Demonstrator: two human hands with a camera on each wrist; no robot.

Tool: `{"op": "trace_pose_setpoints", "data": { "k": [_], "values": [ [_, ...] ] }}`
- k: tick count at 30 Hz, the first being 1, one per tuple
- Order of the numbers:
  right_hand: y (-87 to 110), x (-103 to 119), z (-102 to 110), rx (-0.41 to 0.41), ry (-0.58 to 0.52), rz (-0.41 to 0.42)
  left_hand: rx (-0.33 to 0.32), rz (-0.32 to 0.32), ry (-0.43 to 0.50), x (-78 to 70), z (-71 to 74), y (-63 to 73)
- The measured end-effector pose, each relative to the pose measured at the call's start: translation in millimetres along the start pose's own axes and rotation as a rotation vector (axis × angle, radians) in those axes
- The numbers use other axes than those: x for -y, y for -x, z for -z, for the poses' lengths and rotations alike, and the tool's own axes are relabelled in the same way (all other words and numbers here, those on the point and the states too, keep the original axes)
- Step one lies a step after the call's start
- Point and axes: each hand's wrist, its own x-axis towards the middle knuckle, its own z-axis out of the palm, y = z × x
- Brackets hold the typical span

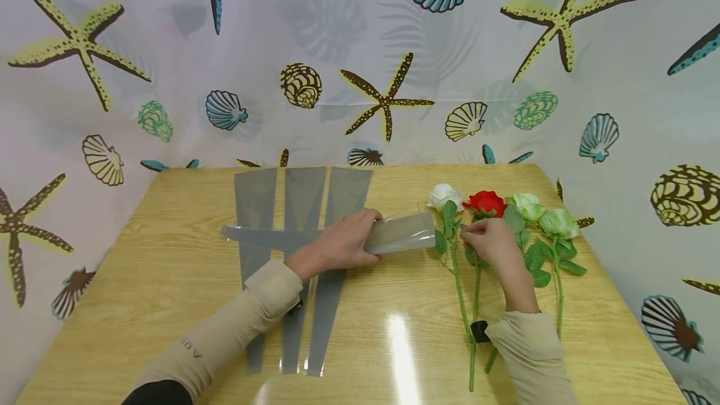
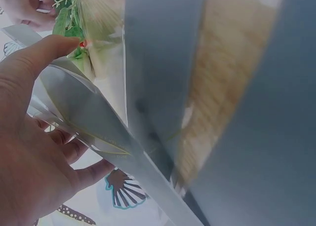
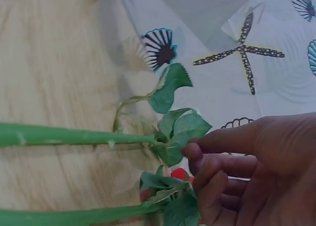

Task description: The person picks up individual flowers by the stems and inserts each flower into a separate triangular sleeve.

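In the head view my left hand [image 1: 343,241] grips a clear, tapering plastic flower sleeve [image 1: 402,234], its wide end toward the flowers and its narrow end to the left. The left wrist view shows thumb and fingers on opposite sides of the sleeve [image 2: 84,105]. My right hand [image 1: 495,245] is curled among the flowers, its fingertips pinching at a leaf [image 3: 178,139] of the white rose [image 1: 444,197]. The red rose [image 1: 486,203] lies just beside it, partly behind that hand. Green stems [image 1: 459,289] run toward the near edge.
Three flat flower sleeves [image 1: 255,199] lie side by side on the wooden table [image 1: 169,255], under the left arm. Two pale green roses [image 1: 559,224] lie at the right, beyond the right hand. A shell-and-starfish cloth [image 1: 337,30] hangs behind the table.
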Motion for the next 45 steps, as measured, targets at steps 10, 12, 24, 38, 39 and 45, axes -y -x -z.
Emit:
{"op": "trace_pose_setpoints", "data": {
  "k": [10,12,24,38,39,45],
  "values": [
    [-3.0,-2,-11,0.057,0.147,-0.044,-0.019,-0.011,-0.013,3.3,1.0,3.1],
    [-5.1,-1,-15,0.046,0.146,-0.054,-0.023,-0.013,-0.007,3.1,1.2,4.0],
    [-10.8,5,-24,-0.035,0.136,-0.071,0.004,0.004,-0.020,2.9,1.0,4.8],
    [13.5,29,21,-0.102,-0.365,0.047,0.031,0.001,-0.022,9.2,2.1,17.7],
    [15.1,31,23,-0.132,-0.425,0.045,0.033,-0.001,-0.022,9.4,1.6,18.9],
    [22.3,40,25,-0.337,-0.824,0.069,0.043,-0.016,-0.029,8.1,0.1,25.4]
  ]
}}
